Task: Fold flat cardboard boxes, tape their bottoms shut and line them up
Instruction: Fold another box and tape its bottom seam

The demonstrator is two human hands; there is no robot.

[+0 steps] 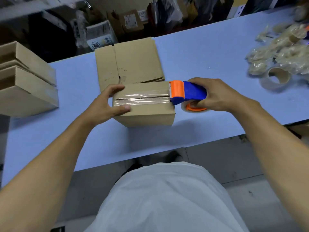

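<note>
A small folded cardboard box [147, 113] stands on the blue table [83, 139] with its flap seam facing up. Clear tape [142, 98] runs along that seam from the left edge to the right edge. My left hand [108, 104] grips the box's left end, thumb on the near side and fingers over the top. My right hand [215, 94] holds a blue and orange tape dispenser [185, 93], whose orange head sits at the box's right edge. A stack of flat cardboard boxes [132, 62] lies just behind the box.
Two folded boxes [25, 84] sit in a row at the table's left edge. Several clear tape rolls [284, 54] are piled at the right, with one loose roll [277, 79] nearer. Shelves with cartons stand beyond the table. My white shirt fills the bottom.
</note>
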